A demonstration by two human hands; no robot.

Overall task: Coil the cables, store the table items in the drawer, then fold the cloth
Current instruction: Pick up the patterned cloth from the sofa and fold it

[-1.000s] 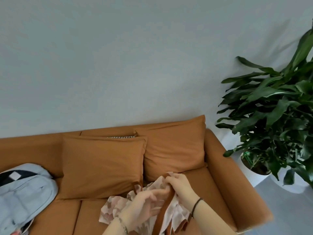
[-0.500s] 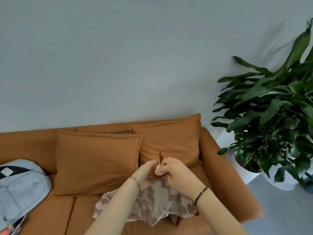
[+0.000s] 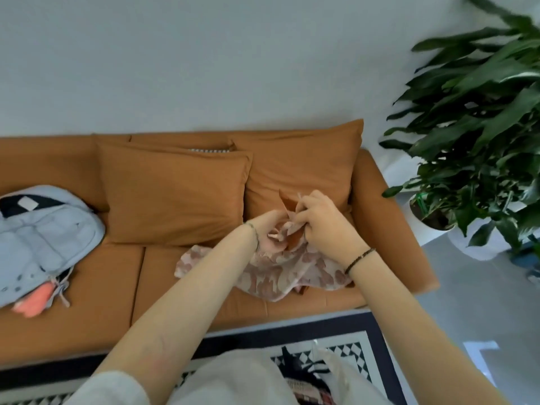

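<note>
A pink and white patterned cloth [image 3: 271, 277] with a brown underside hangs over the right seat of the orange sofa [image 3: 187, 305]. My left hand [image 3: 270, 229] grips a bunched part of the cloth from the left. My right hand [image 3: 321, 220] pinches the cloth's top edge, where a brown corner sticks up. Both hands meet close together above the seat. No cables, table or drawer are in view.
Two orange cushions [image 3: 175, 194] lean on the sofa back. A light blue backpack [image 3: 43, 244] lies on the left seat with something pink beside it. A large potted plant [image 3: 482, 127] stands at the right. A black and white rug [image 3: 344, 355] lies before the sofa.
The view has tilted down, bringing the sofa front and rug into sight. Both hands stay together on the cloth's top edge, and the cloth now drapes lower over the seat.
</note>
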